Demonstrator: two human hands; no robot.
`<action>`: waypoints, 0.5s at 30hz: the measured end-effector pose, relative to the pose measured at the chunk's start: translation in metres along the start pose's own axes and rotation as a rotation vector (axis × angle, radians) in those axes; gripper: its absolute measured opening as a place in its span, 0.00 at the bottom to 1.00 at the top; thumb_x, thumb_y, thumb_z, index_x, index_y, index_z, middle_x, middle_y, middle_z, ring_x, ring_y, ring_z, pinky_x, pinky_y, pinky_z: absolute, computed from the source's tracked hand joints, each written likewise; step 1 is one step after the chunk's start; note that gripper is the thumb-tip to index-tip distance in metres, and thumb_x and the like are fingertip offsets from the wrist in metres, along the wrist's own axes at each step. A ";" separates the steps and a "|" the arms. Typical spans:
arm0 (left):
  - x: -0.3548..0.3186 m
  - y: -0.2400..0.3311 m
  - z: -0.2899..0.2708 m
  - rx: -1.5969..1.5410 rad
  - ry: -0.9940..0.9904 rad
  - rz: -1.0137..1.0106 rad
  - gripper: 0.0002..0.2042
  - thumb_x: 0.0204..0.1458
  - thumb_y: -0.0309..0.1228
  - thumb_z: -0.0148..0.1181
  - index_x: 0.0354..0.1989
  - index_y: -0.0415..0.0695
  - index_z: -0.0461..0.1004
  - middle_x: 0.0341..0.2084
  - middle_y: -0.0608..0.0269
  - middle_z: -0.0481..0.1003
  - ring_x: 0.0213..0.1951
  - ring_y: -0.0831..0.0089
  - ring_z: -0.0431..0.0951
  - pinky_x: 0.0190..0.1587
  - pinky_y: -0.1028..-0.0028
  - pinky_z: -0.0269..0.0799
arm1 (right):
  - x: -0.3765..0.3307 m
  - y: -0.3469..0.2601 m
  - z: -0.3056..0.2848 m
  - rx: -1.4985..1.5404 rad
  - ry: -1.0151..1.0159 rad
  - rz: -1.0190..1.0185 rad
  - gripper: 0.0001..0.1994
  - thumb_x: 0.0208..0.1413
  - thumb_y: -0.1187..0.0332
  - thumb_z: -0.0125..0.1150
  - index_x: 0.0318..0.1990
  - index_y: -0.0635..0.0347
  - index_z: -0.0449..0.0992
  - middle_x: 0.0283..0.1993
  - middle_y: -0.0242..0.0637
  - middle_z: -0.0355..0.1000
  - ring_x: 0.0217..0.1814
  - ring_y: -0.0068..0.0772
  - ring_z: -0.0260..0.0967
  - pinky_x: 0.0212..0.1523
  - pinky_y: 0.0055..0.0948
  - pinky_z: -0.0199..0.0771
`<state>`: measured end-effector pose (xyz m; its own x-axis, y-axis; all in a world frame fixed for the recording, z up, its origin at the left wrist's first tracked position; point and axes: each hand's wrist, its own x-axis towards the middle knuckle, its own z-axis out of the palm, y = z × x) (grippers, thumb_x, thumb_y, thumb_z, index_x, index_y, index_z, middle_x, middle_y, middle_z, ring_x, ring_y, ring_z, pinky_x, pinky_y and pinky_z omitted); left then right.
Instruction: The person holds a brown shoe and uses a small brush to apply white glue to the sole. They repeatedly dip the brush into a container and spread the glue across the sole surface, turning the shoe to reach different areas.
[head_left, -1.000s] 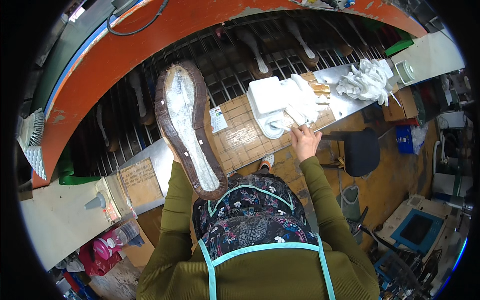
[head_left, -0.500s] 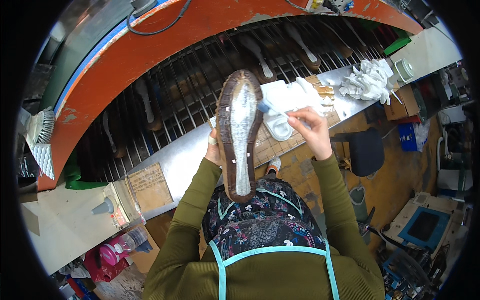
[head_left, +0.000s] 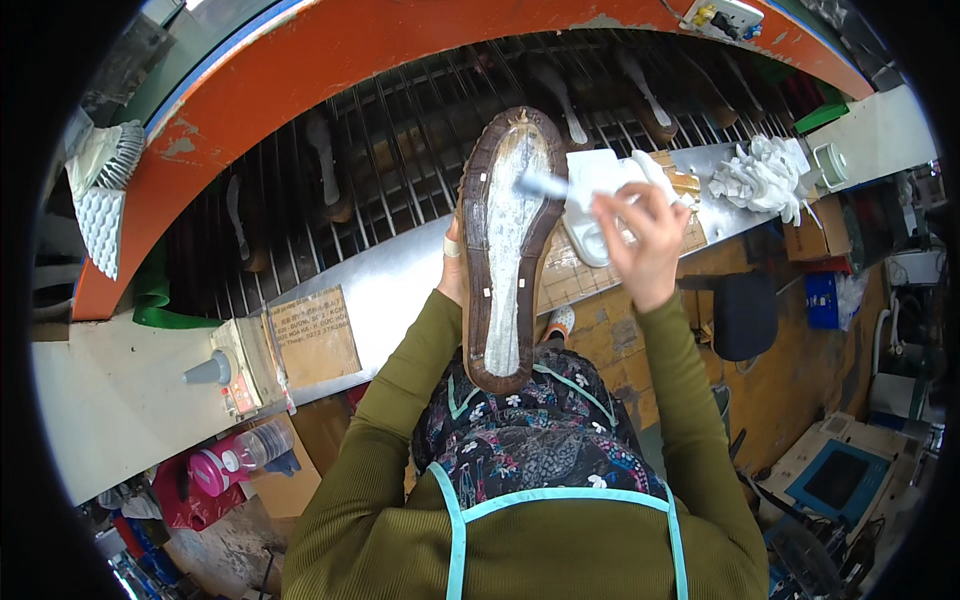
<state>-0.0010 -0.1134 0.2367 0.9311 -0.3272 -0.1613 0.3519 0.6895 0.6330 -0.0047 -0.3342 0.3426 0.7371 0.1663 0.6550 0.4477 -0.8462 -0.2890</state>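
Note:
A brown shoe (head_left: 476, 235), sole side up, stands lengthwise in front of me, with a whitish strip down its middle. My left hand (head_left: 454, 268) is closed on its left edge, a pale band round one finger; the fingers behind the shoe are hidden. My right hand (head_left: 645, 240) pinches a small brush (head_left: 543, 186) with a pale blue-white head, blurred by motion. Its head lies over the upper part of the strip; whether it touches cannot be told. Beside the shoe, partly behind my right hand, is a white plastic container (head_left: 588, 243).
Beyond the metal ledge (head_left: 395, 268), several shoes lie on a rack of metal bars (head_left: 385, 170) under an orange arched frame (head_left: 235, 125). Crumpled white material (head_left: 757, 180) sits at the right, a cardboard piece (head_left: 315, 335) at the left. A dark stool (head_left: 745, 315) stands on the floor.
My right hand has brought the brush left, from the shoe's right edge to over the whitish strip. The shoe sits slightly higher and further right in view, which has itself shifted.

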 end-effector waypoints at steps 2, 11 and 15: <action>-0.006 0.005 -0.001 -0.006 -0.008 0.015 0.48 0.44 0.70 0.54 0.67 0.46 0.58 0.61 0.53 0.65 0.59 0.62 0.69 0.62 0.64 0.67 | 0.006 0.003 0.012 -0.056 0.096 0.050 0.10 0.48 0.65 0.70 0.39 0.48 0.84 0.38 0.26 0.74 0.32 0.21 0.64 0.40 0.29 0.48; -0.036 0.018 -0.022 -0.061 0.165 -0.041 0.47 0.46 0.72 0.46 0.66 0.46 0.59 0.59 0.55 0.67 0.57 0.63 0.71 0.58 0.65 0.71 | -0.102 -0.076 -0.017 0.141 -0.072 -0.217 0.14 0.43 0.64 0.73 0.41 0.46 0.83 0.33 0.24 0.69 0.29 0.19 0.63 0.41 0.32 0.44; -0.039 0.017 -0.026 0.005 0.167 -0.019 0.47 0.47 0.72 0.46 0.66 0.46 0.59 0.59 0.55 0.68 0.55 0.64 0.72 0.56 0.65 0.72 | -0.105 -0.079 -0.026 0.343 -0.180 -0.100 0.14 0.39 0.68 0.74 0.38 0.47 0.84 0.36 0.27 0.72 0.30 0.22 0.65 0.41 0.32 0.48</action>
<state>-0.0288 -0.0718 0.2337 0.9275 -0.2275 -0.2965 0.3692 0.6808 0.6326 -0.1309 -0.2979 0.3145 0.7446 0.3511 0.5677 0.6423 -0.6084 -0.4662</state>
